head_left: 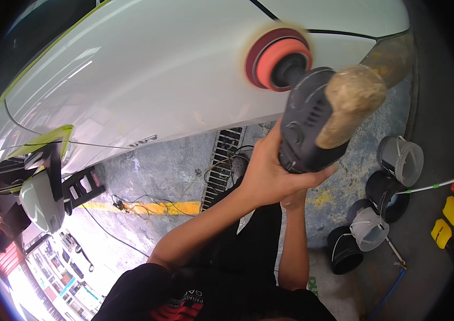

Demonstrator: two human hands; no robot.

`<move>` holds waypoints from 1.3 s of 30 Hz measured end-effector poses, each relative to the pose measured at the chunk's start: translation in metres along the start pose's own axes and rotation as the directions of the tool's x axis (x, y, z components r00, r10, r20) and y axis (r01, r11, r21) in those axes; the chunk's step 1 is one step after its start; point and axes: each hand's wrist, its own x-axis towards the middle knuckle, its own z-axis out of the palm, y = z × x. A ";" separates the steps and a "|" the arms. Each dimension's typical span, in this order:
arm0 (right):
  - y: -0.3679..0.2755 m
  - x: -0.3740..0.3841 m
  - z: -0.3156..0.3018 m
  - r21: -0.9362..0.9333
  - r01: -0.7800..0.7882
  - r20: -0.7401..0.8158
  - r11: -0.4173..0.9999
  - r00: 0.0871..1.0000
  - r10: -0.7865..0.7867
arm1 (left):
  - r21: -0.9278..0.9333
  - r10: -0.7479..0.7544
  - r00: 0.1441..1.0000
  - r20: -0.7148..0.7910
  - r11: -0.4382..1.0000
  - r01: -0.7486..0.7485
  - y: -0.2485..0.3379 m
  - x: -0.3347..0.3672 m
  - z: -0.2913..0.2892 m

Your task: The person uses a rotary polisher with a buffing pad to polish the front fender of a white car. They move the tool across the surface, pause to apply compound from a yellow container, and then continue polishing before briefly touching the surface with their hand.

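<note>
A dark grey polisher [304,120] with a tan, worn-looking cover on its head reaches up from my hands to a white car body panel [157,69]. Its round pad [270,59], red and maroon with a yellowish blurred rim, lies against the panel close to a dark seam. My left hand [270,168] is closed round the lower part of the polisher, thumb pointing right. Just below it, my right hand [294,199] is mostly covered by the left hand and the tool, so its fingers do not show.
Several grey and black buckets [368,229] stand on the right. Yellow pads [452,211] hang near the right rim. A floor grate [221,160], loose cables [147,206] and a yellow floor stripe [184,207] lie below the car. The side mirror [42,203] juts out at left.
</note>
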 end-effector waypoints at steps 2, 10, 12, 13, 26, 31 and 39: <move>0.002 -0.003 0.000 0.031 -0.010 -0.030 0.999 0.999 0.011 | 0.034 0.036 0.999 -0.003 0.999 -0.036 0.001 0.005 0.006; 0.015 -0.020 0.034 0.105 -0.044 -0.028 0.994 0.998 0.047 | 0.007 0.005 1.000 0.021 1.000 -0.005 -0.008 -0.017 -0.031; 0.017 -0.024 0.044 0.117 -0.055 -0.013 0.992 0.998 0.057 | 0.011 -0.001 1.000 0.015 1.000 0.001 -0.008 -0.024 -0.041; 0.017 -0.027 0.049 0.121 -0.059 -0.003 0.991 0.998 0.060 | 0.014 -0.007 1.000 0.012 1.000 0.006 -0.006 -0.027 -0.045; 0.006 -0.032 0.130 0.026 -0.018 0.200 1.000 0.980 0.013 | -0.168 -0.011 0.988 -0.155 0.986 -0.016 -0.033 -0.092 -0.139; -0.010 -0.024 0.145 -0.178 0.079 0.356 0.981 0.934 -0.010 | -0.392 0.101 0.967 -0.233 0.900 -0.188 -0.040 -0.107 -0.157; -0.008 -0.012 0.089 -0.076 -0.026 0.242 0.997 0.969 0.043 | -0.182 -0.008 0.988 -0.153 0.983 -0.020 -0.053 -0.081 -0.107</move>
